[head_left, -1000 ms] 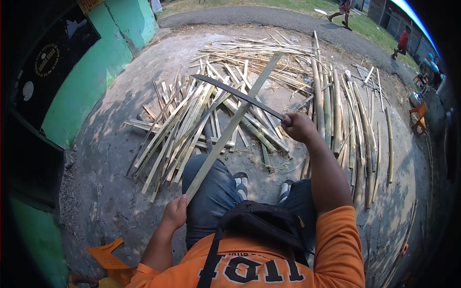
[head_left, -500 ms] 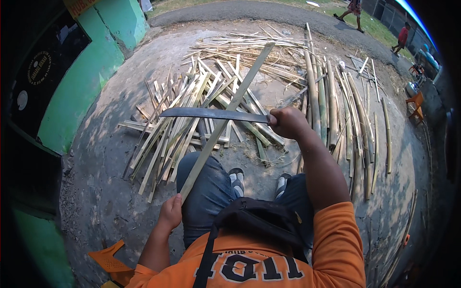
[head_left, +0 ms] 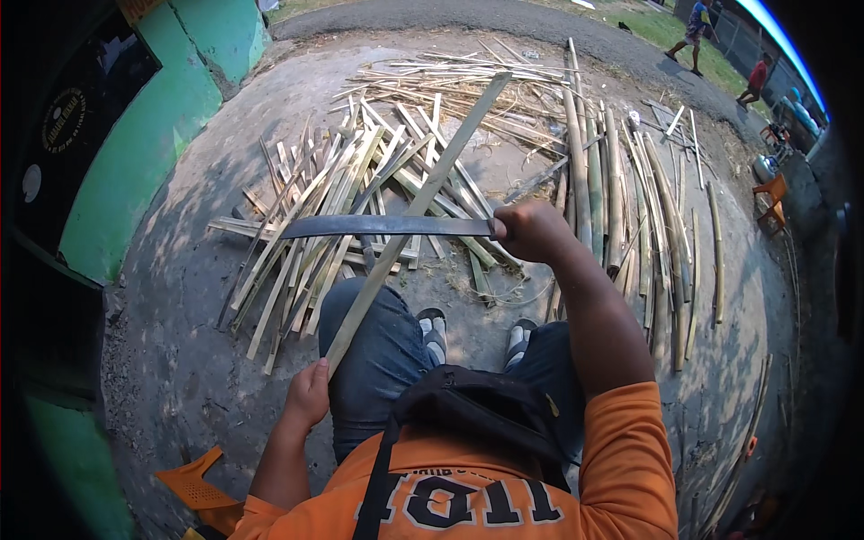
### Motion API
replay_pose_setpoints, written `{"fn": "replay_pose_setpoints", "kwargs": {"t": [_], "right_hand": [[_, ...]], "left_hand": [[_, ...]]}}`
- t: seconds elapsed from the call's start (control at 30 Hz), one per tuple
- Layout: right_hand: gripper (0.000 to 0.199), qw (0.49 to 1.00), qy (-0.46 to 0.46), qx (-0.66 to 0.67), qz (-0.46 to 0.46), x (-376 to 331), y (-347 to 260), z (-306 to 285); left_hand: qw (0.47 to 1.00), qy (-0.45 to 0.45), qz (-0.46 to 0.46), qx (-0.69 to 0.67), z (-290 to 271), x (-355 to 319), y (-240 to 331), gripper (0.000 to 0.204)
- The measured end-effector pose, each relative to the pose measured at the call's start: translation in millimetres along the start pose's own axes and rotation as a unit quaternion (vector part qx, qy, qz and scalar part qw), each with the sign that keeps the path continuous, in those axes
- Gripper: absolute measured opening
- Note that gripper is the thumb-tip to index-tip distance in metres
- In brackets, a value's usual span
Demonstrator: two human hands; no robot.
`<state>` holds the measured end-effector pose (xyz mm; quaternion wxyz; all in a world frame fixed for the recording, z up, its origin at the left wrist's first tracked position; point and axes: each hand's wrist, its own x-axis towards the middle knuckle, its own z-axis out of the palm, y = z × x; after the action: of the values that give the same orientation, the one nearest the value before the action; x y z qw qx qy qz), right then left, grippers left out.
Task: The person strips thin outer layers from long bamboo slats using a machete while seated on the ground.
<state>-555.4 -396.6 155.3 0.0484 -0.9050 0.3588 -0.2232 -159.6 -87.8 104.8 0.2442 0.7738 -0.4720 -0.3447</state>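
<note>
Your right hand [head_left: 533, 232] is closed around the handle of a long knife [head_left: 360, 226], whose blade points to your left. Your left hand [head_left: 309, 396] grips the near end of a bamboo strip [head_left: 432, 200], thumb along it. The strip slants up and away in front of you, passing over your left knee [head_left: 369, 310] in this view, and the blade crosses it about midway. From above, I can't tell whether steel and bamboo touch, whether the strip rests on your leg, or which way the sharp edge faces.

The knee looks like the main worry: it lies just on your side of the blade, so a stroke pulled toward you that skips off the strip could reach your jeans. Your left fingers sit on the same line, farther down; a blade sliding along the bamboo could run to them. Because you hold only one end, the far end may swing or twist under pressure and turn the cut aside. It also reaches out above the pile of strips [head_left: 297, 270], where a dip could snag it. A loose wrist could let the knife fall near your feet [head_left: 433, 335].
</note>
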Motion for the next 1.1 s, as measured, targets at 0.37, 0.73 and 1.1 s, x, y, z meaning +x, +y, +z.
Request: {"fn": "replay_pose_setpoints", "kwargs": {"t": [0.37, 0.73, 1.1], "right_hand": [[0.020, 0.957, 0.041, 0.089, 0.275, -19, 53, -1], [0.022, 0.999, -0.006, 0.028, -0.043, 6, -18, -6], [0.023, 0.949, 0.080, 0.029, 0.302, -28, 56, 2]], "left_hand": [[0.999, -0.004, 0.006, 0.044, -6, -5, 19, 0.058], [0.998, -0.013, -0.014, -0.059, -2, 4, -11, 0.057], [0.999, 0.002, 0.018, 0.044, -8, -2, 13, 0.058]]}}
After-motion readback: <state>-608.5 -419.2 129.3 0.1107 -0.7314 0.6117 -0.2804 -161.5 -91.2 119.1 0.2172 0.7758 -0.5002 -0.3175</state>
